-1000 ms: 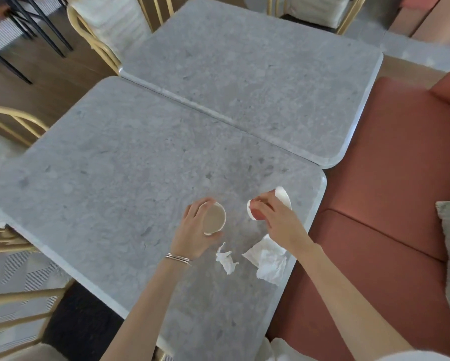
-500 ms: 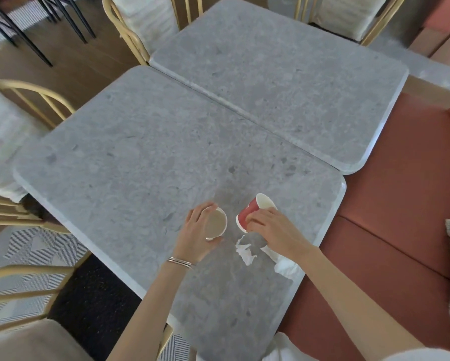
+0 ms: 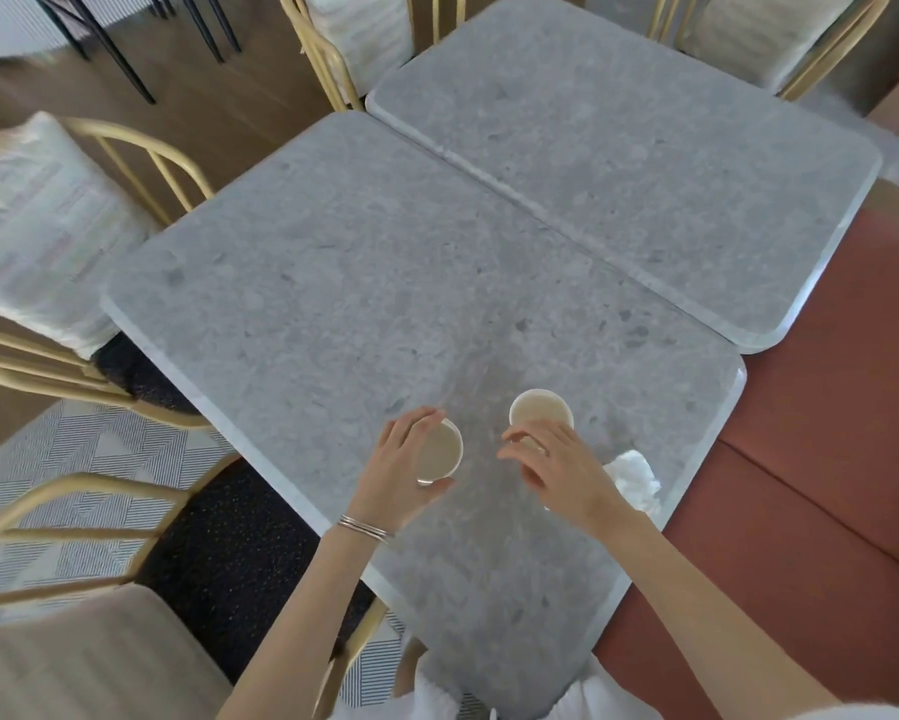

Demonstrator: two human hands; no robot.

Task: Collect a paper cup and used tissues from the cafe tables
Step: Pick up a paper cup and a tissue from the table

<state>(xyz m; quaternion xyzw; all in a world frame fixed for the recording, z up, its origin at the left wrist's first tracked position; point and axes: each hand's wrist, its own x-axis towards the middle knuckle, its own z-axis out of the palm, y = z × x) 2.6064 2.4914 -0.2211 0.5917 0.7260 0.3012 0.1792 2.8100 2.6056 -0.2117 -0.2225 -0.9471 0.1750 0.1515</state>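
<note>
Two paper cups stand open side up on the near grey table [image 3: 333, 304]. My left hand [image 3: 403, 467] grips one paper cup [image 3: 441, 452] from its left side. My right hand [image 3: 559, 467] curls its fingers round the near side of the second paper cup [image 3: 540, 409], which is upright with a pale inside. A white used tissue [image 3: 637, 478] lies by the table's right edge, partly hidden behind my right hand. The small crumpled tissue is not visible.
A second grey table [image 3: 644, 148] butts against the far side. A red bench seat [image 3: 826, 459] runs along the right. Gold-framed chairs with pale cushions [image 3: 47, 226] stand on the left and at the far side.
My right hand has turned its tilted red cup upright beside the left cup. The left hand keeps its grip. The small crumpled tissue has gone out of sight.
</note>
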